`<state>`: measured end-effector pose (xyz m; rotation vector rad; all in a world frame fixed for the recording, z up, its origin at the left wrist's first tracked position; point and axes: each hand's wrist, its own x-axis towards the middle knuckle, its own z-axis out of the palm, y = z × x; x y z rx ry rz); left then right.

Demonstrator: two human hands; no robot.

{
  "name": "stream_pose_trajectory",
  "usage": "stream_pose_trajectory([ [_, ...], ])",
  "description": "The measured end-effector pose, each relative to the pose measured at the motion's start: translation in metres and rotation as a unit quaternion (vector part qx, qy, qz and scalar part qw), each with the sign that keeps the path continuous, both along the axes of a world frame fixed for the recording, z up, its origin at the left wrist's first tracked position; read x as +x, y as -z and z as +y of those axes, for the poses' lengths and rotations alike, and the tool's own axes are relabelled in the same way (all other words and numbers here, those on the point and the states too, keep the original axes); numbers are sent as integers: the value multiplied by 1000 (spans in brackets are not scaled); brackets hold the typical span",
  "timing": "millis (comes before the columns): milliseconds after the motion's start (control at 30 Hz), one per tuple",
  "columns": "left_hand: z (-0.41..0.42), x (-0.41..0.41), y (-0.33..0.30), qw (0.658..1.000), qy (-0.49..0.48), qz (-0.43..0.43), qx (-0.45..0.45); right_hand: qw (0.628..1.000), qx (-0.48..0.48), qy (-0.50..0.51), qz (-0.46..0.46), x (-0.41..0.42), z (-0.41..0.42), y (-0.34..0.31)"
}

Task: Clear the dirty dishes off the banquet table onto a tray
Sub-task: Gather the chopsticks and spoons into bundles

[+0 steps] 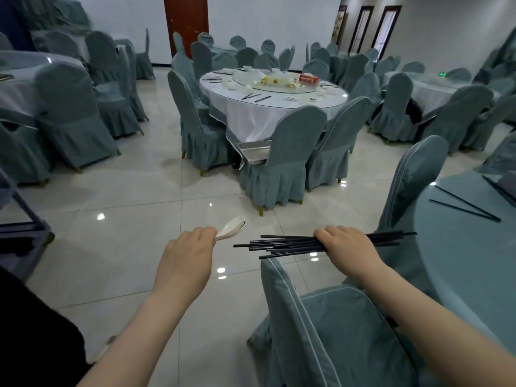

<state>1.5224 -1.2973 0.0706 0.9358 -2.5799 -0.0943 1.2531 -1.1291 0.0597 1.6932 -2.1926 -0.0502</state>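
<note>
White spoons (231,228) are gripped in the left hand (187,256) and a splayed bundle of black chopsticks (290,245) is clenched in the right hand (344,248), over the floor, well short of the metal tray (254,152) on a chair; loose sticks are judged liable to slip out.

Around me I see many chairs with grey-blue covers; one chair (349,339) is just below me, and another chair (413,180) stands beside the blue table (458,247) at my right. The floor (134,196) is of pale shiny tiles and it reflects the ceiling lights. On the far wall there is a dark red door (185,20), and on the right wall I see three dark framed panels (363,26). At my left edge stands a dark cart (19,236). More covered tables (19,79) stand at the left and far right.
</note>
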Motion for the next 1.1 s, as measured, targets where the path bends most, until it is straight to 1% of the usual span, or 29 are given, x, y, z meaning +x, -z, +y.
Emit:
stream_pose_trajectory([
  [200,-68,-35,20,998,32,-56,12,996,63,62,-26,-31,-52,21],
  [300,-115,-63,25,998,43,-49,11,992,85,91,-31,-60,-85,32],
  [400,-163,-93,23,997,42,-64,9,987,92,122,-48,-87,-118,35],
  [533,-224,-140,13,998,55,-29,15,983,64,152,-84,-119,-165,35],
  [600,-248,-165,13,997,73,-15,32,978,66,169,-103,-129,-179,33],
  [667,-272,-190,17,995,89,-15,52,972,76,188,-119,-144,-190,39],
  [733,-297,-222,20,993,105,-26,50,965,87,213,-123,-162,-200,41],
  [800,-325,-257,19,991,120,-19,50,959,90,242,-116,-181,-213,37],
  [900,-360,-306,17,983,169,-12,69,941,90,302,-119,-201,-226,30],
  [1000,-391,-352,14,970,230,-11,75,914,102,371,-131,-216,-232,21],
  [1100,-412,-411,4,953,292,7,86,881,81,443,-146,-225,-226,15],
])
